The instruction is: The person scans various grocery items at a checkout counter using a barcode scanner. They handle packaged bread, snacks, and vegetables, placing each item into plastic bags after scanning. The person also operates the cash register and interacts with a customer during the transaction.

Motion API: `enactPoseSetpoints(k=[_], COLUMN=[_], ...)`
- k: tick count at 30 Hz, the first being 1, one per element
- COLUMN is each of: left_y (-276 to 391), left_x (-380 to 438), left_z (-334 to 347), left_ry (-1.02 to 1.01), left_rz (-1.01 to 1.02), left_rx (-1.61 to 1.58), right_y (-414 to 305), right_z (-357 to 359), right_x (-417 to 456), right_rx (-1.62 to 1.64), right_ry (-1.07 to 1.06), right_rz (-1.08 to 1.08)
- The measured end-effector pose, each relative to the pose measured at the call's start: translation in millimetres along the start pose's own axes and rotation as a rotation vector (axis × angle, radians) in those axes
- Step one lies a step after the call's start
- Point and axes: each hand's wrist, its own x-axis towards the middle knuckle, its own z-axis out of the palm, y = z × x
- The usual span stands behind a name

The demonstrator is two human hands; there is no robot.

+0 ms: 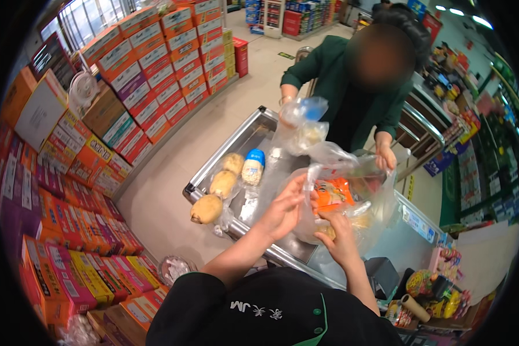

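A translucent plastic bag (374,207) stands on the metal counter (277,197) before me, its mouth held wide. My left hand (285,212) grips the bag's left rim. At the near side, my right hand (339,235) curls over the rim, its thumb by a yellowish item (326,231) seen through the film. Inside lies an orange packet (333,193); other contents are blurred by the plastic. To the left on the counter rest a lotus root (222,184) in clear wrap and a blue-topped packet (254,167) of pale food.
Across the counter, a person in a green jacket (320,65) grips the bag's far right rim and holds another clear plastic bag (305,129). Stacked cartons (151,73) line the left side. A dark box-shaped device (381,277) and candy displays (437,289) stand at my right.
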Motion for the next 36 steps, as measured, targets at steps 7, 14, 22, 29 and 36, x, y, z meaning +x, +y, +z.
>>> enactPoseSetpoints(k=[7,14,22,29,36], left_y=[25,121,125,23,10], left_x=[-38,-86,-65,83,99], left_z=[-22,-73,-83,-281,-305], left_ry=[0.095,0.556,0.664,1.091,1.157], left_rz=[0.0,0.531,0.559,0.054,-0.495], left_rx=[0.3,1.441,0.83,1.592,2.044], right_y=[-32,-40,-43,-53,-45], right_z=[36,49,65,58,45], right_x=[12,5,1,2,-15], right_rx=[0.484,0.695,0.807,0.504,0.386], right_ry=[-0.182,-0.155,-0.081,-0.073,-0.038], right_rz=[0.117,0.278,0.414,0.25,0.327])
